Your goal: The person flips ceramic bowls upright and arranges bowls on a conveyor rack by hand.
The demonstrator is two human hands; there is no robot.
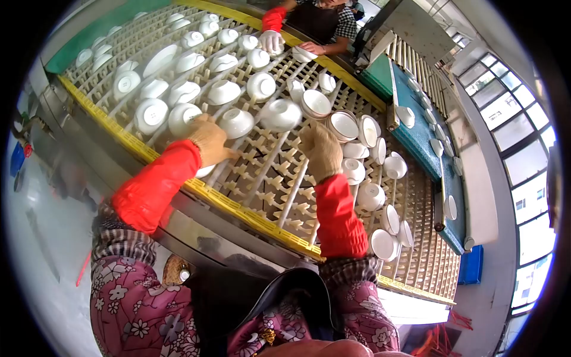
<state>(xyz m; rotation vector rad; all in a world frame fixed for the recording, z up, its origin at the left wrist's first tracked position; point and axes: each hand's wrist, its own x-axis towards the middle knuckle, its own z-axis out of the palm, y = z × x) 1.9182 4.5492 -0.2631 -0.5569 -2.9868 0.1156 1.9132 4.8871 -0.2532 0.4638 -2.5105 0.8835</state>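
Observation:
My left hand [208, 141], in a tan work glove, reaches over the near edge of the peg conveyor [262, 199]. Its fingertips are at an upturned white bowl [184, 121], and its thumb stretches out to the right. Part of another white bowl [205, 171] shows beneath that wrist. My right hand [321, 150], gloved alike, is closed, with its fingers curled out of sight. Just right of it is a tilted stack of nested bowls [344, 126] with brown rims. A white bowl [316, 103] stands beyond this hand, and an upturned bowl [281, 115] lies to its left.
Many white bowls cover the belt's far left. More bowls [371, 196] lie along its right side. Across the conveyor, a person's gloved hand [272, 42] and bare hand [312, 47] are among bowls. A blue-green belt [416, 140] carries bowls at right. Yellow rails [238, 207] edge the conveyor.

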